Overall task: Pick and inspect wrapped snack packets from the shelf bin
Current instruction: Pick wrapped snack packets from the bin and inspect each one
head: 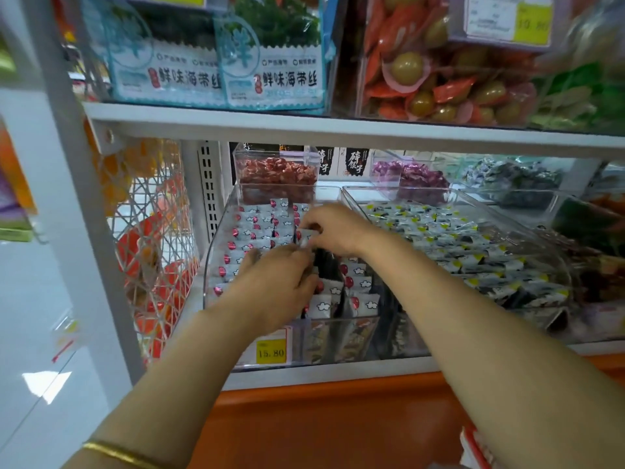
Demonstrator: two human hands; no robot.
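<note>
A clear plastic bin (pixel 216 238) on the lower shelf holds rows of small white snack packets (pixel 253 231) with red dots and cloud marks. Both my hands reach into it. My right hand (pixel 334 231) pinches one white packet (pixel 306 236) at the fingertips, lifted just above the rows. My left hand (pixel 274 286) lies below and left of it, fingers curled down among the packets; what it holds is hidden by the back of the hand. A yellow price tag (pixel 270 352) reading 15.80 sits on the bin's front wall.
A second clear bin (pixel 554 262) of white, black and yellow packets stands to the right. Small boxes of red (pixel 277 174) and purple (pixel 412 177) sweets stand behind. The shelf board (pixel 338 126) above carries seaweed bags and orange-green snacks. A wire mesh panel (pixel 152 238) hangs at the left.
</note>
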